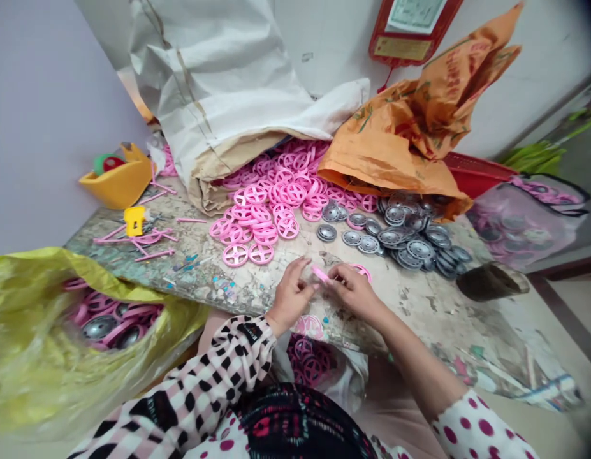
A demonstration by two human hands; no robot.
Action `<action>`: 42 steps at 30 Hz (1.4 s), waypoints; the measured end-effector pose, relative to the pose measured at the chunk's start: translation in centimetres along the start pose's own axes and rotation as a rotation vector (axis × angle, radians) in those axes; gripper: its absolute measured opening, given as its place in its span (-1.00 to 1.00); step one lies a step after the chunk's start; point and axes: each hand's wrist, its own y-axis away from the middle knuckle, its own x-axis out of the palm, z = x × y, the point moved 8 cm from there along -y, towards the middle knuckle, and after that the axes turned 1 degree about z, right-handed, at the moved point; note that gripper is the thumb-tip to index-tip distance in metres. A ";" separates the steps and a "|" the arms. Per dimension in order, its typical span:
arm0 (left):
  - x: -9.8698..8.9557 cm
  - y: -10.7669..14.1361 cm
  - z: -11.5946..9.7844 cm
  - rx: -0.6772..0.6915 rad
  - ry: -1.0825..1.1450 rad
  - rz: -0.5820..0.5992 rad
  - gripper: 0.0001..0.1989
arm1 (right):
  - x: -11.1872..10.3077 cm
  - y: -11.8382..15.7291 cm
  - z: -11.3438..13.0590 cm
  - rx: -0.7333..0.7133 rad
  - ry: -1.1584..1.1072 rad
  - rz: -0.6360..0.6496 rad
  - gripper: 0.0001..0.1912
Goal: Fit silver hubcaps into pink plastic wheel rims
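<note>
A pink plastic wheel (320, 275), seen almost edge-on, is pinched in the fingers of my right hand (357, 294) above the table's front part. My left hand (291, 294) is just to its left, thumb and forefinger apart; whether the thumb tip touches the wheel I cannot tell. Partly hidden behind my right hand, another pink wheel (363, 272) lies on the table. Beyond my hands is a large heap of pink spoked wheels (261, 213) spilling from a white sack (228, 70). To the right, grey wheel discs (395, 237) lie piled before an orange sack (395, 140).
Pink rods (132, 240), a yellow plastic piece (134, 220) and a yellow container (118, 182) occupy the table's left. A yellow bag (22, 331) of assembled wheels hangs at left. Pink wheels (310, 362) sit in a bag below the front edge. A dark cup (491, 281) lies at right.
</note>
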 end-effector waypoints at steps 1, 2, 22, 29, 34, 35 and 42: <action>0.3 0.0 0.0 -0.020 0.012 0.033 -0.66 | 0.3 0.1 -0.1 0.020 -0.145 0.081 -0.78; 0.5 0.1 0.0 -0.047 0.026 0.060 -0.77 | 0.6 0.1 -0.3 0.046 -0.255 0.148 -0.73; 0.9 0.5 1.2 -0.174 0.203 0.136 -0.78 | -2.4 -9.6 -4.4 0.180 0.587 -0.153 -0.62; 0.6 0.3 0.9 -0.212 0.309 0.102 -0.71 | -6.4 -2.2 -5.2 0.244 -0.073 -0.534 -0.67; 0.9 0.0 0.7 -0.298 0.497 0.103 -0.58 | -3.1 1.9 -2.4 0.175 -0.567 -0.611 -0.61; 1.1 0.1 0.7 -0.326 0.555 0.119 -0.56 | -2.0 2.4 -1.4 0.155 -0.539 -0.591 -0.64; 2.1 1.9 -0.2 -0.402 0.796 0.187 -0.59 | 0.4 4.8 3.6 0.003 -0.110 -0.560 -0.71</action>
